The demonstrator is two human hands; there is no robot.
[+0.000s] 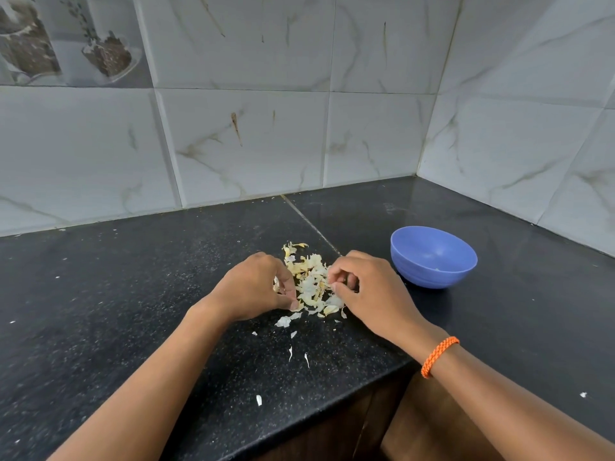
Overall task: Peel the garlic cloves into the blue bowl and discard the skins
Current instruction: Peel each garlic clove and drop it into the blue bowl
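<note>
A heap of papery garlic skins (311, 284) lies on the black speckled surface (133, 294) near the middle of the frame, and both hands are at it from either side. The left hand (256, 287) sits at the heap's left edge with its fingers curled down and inward, the fingertips pressed into the skins and apparently gathering some. The right hand (366, 287) is at the heap's right edge, fingers bent and pinching at skins near its thumb; whether a clove is inside either grasp I cannot tell. An orange braided band (439, 356) circles the right wrist. A few stray flakes (289, 334) lie scattered below the heap, toward the surface's front edge, one of them lower still by the left forearm. The blue bowl (432, 257) stands upright to the right of the heap, just beside the right hand but not touching it; a small pale bit shows low inside, too small to identify. Behind everything rises a wall of white marbled tiles (249, 128), meeting in a corner at the right of the frame.
</note>
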